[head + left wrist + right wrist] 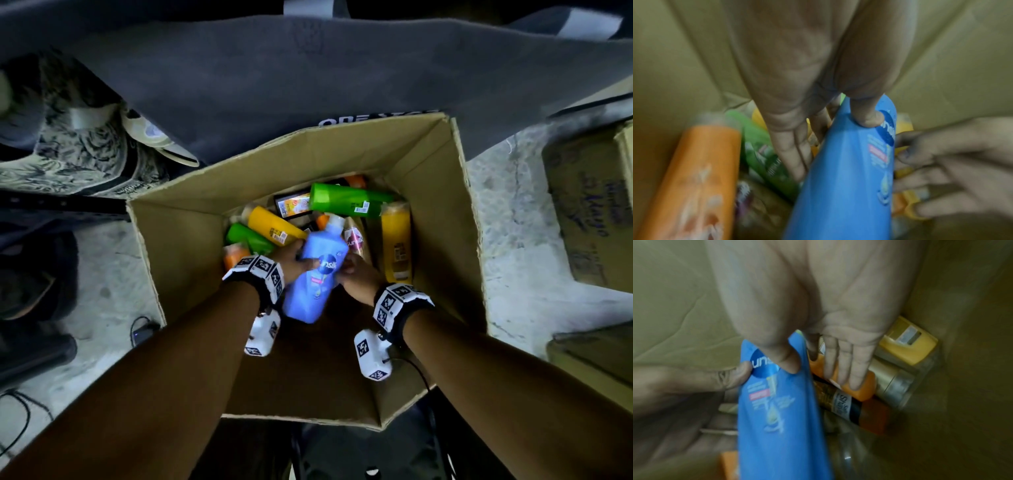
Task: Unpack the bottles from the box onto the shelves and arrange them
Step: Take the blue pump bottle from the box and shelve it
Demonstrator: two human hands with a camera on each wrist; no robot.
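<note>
bottles [349,200] heaped in box [178,240], second box [589,205] to its right

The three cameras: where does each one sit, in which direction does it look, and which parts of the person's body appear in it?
Head: worn on the head, looking steeply down into the open cardboard box; both forearms, the left hand and the right hand show.
Left wrist: looks along the left palm at the blue bottle, with the thumb on its label; the right hand enters from the right.
Right wrist: looks along the right palm; its thumb lies on the blue bottle, its fingers beside it.
Shared: all three views show the blue bottle between both hands.
</note>
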